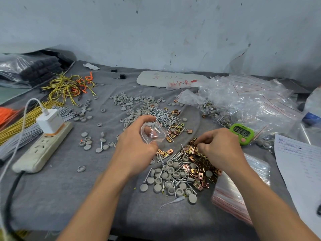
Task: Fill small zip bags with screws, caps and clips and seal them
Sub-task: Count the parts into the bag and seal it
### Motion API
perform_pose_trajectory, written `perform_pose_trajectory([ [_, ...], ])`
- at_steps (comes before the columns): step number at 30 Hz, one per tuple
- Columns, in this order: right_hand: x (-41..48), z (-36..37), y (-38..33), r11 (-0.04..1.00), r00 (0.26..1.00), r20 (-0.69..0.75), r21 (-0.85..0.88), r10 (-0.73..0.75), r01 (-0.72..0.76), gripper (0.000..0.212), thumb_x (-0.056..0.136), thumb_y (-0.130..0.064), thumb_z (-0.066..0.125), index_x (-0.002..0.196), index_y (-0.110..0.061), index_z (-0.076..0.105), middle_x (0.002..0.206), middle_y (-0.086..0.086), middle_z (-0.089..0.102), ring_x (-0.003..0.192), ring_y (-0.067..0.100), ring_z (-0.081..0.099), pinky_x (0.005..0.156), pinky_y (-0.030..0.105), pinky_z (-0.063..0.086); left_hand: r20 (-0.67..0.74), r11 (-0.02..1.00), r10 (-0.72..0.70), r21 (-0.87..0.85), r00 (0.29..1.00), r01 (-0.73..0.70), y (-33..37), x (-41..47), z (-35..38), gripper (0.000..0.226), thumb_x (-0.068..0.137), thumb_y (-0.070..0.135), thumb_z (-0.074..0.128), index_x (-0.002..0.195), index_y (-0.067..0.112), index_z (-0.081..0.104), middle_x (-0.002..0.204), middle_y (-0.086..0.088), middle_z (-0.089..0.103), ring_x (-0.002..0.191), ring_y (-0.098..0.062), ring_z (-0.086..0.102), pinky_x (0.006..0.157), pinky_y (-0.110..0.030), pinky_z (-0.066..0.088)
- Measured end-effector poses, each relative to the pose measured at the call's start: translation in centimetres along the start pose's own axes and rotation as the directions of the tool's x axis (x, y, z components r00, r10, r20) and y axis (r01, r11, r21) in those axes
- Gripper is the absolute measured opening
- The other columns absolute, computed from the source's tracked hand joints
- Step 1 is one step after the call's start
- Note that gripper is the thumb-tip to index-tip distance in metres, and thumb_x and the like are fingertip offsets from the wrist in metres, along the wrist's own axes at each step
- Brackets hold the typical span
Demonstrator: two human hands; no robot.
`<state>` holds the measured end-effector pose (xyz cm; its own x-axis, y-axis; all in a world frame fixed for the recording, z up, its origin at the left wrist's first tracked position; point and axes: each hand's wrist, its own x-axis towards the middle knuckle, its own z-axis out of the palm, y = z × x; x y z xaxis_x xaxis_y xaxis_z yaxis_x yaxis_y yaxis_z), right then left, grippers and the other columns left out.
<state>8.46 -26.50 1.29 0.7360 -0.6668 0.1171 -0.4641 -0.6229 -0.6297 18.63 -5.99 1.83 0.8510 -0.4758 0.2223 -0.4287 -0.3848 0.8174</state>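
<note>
Left hand: thumb and fingers curled round a small clear zip bag, holding its mouth open and facing up; whether anything lies in it cannot be told through the glare. Right hand: fingertips drawn together in a pinch over the brass clips, apparently picking some up — the exact piece held is hidden.

Just beneath both hands, toward the near edge of the bench, lies a mixed heap: clips, grey caps and screws touching one another; a second spread of the same parts sits further back toward the middle.

Near the right edge, a flat stack of unused red-striped bags lies just beside the heap; toward the far right corner a large pile of filled bags is heaped — many units evidently done; a green timer stands in front of it.

Assessment: the current bag is at the filling step, unsealed; loose stock and empty bags remain plentiful, so considerable work is left.
</note>
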Motion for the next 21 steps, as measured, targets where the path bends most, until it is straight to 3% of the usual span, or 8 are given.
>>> perform_pose_trajectory([
  [5, 0.26, 0.17, 0.08, 0.998, 0.999, -0.044, -0.055, 0.011, -0.014, 0.037, 0.076, -0.010, 0.082, 0.054, -0.037, 0.069, 0.054, -0.021, 0.064, 0.057, -0.002, 0.061, 0.044, 0.004, 0.034, 0.013, 1.000, -0.007, -0.009, 1.000, 0.007, -0.05, -0.06, -0.17, 0.069, 0.073, 0.005, 0.065, 0.117, 0.056, 0.055, 0.101, 0.017, 0.064, 0.056, -0.003, 0.063, 0.043, -0.014, 0.041],
  [9, 0.41, 0.35, 0.45, 0.999, 0.999, -0.043, -0.048, 0.014, -0.016, 0.033, 0.077, -0.007, 0.079, 0.059, -0.034, 0.071, 0.057, -0.018, 0.067, 0.058, -0.002, 0.063, 0.041, 0.005, 0.036, 0.003, 1.000, -0.005, -0.005, 1.000, 0.005, 0.07, -0.03, -0.29, 0.067, 0.073, 0.005, 0.065, 0.117, 0.054, 0.056, 0.099, 0.017, 0.064, 0.058, -0.003, 0.063, 0.044, -0.015, 0.042],
  [13, 0.48, 0.52, 0.46, 0.998, 0.999, -0.006, -0.033, 0.051, -0.052, 0.038, 0.086, -0.005, 0.068, 0.064, -0.036, 0.070, 0.077, -0.011, 0.075, 0.077, 0.008, 0.070, 0.069, 0.025, 0.057, 0.011, 1.000, -0.001, -0.005, 1.000, 0.001, 0.02, -0.10, -0.36, 0.067, 0.074, 0.005, 0.065, 0.117, 0.055, 0.055, 0.098, 0.018, 0.063, 0.054, -0.003, 0.060, 0.043, -0.015, 0.040],
  [15, 0.50, 0.55, 0.45, 0.998, 0.999, 0.003, -0.043, 0.049, -0.048, 0.040, 0.089, -0.004, 0.064, 0.066, -0.036, 0.070, 0.079, -0.009, 0.076, 0.081, 0.011, 0.071, 0.078, 0.031, 0.060, 0.011, 1.000, -0.001, 0.005, 1.000, 0.001, 0.00, -0.09, -0.37, 0.066, 0.075, 0.006, 0.065, 0.118, 0.055, 0.055, 0.097, 0.018, 0.064, 0.056, -0.003, 0.061, 0.043, -0.015, 0.040],
  [18, 0.53, 0.32, 0.54, 1.000, 0.999, -0.033, -0.008, 0.007, -0.007, 0.038, 0.085, -0.006, 0.067, 0.066, -0.038, 0.070, 0.072, -0.013, 0.074, 0.072, 0.006, 0.070, 0.065, 0.019, 0.056, 0.006, 1.000, -0.008, 0.016, 1.000, 0.008, 0.06, -0.11, -0.38, 0.065, 0.075, 0.007, 0.065, 0.117, 0.055, 0.055, 0.096, 0.018, 0.064, 0.062, -0.002, 0.063, 0.045, -0.014, 0.041],
  [20, 0.49, 0.15, 0.61, 1.000, 0.998, -0.070, 0.000, -0.004, 0.004, 0.032, 0.080, -0.010, 0.075, 0.067, -0.039, 0.071, 0.066, -0.019, 0.070, 0.064, -0.002, 0.065, 0.050, 0.004, 0.041, 0.006, 1.000, -0.011, 0.018, 1.000, 0.011, 0.06, -0.14, -0.38, 0.065, 0.075, 0.007, 0.065, 0.117, 0.055, 0.055, 0.097, 0.018, 0.064, 0.062, -0.001, 0.063, 0.045, -0.014, 0.041],
  [21, 0.49, 0.16, 0.66, 1.000, 0.997, -0.083, -0.009, -0.004, 0.003, 0.030, 0.077, -0.012, 0.079, 0.066, -0.039, 0.071, 0.063, -0.020, 0.069, 0.062, -0.005, 0.063, 0.045, 0.002, 0.037, 0.005, 1.000, -0.011, 0.020, 1.000, 0.011, 0.06, -0.14, -0.38, 0.066, 0.075, 0.007, 0.065, 0.117, 0.056, 0.054, 0.097, 0.018, 0.064, 0.061, -0.001, 0.063, 0.045, -0.013, 0.041],
])
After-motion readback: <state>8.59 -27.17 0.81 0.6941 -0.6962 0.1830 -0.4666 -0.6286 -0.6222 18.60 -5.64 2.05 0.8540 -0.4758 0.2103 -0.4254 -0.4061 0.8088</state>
